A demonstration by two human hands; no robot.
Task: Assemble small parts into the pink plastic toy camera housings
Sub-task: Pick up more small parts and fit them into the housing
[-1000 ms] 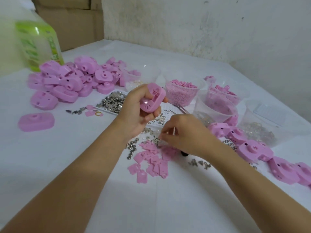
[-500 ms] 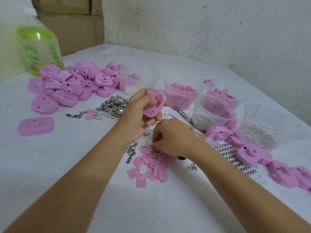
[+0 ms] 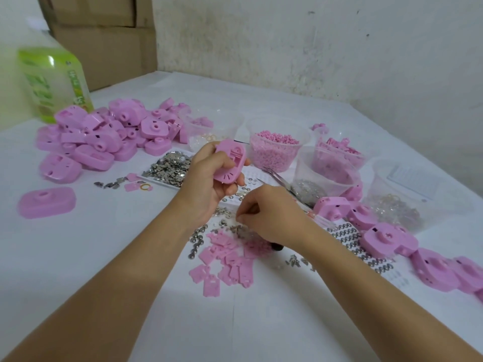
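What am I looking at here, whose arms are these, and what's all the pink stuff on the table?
There is no machine: these are a person's two bare arms, seen from a camera worn on the head, looking forward and down. The left hand grips one pink camera housing, lifted off the white table. The right hand reaches down with curled fingers to the small metal parts; whether it has pinched one is too small to tell. Beside them lie flat pink plates. A pile of housings sits far left, a row of housings at right, clear tubs of parts behind.
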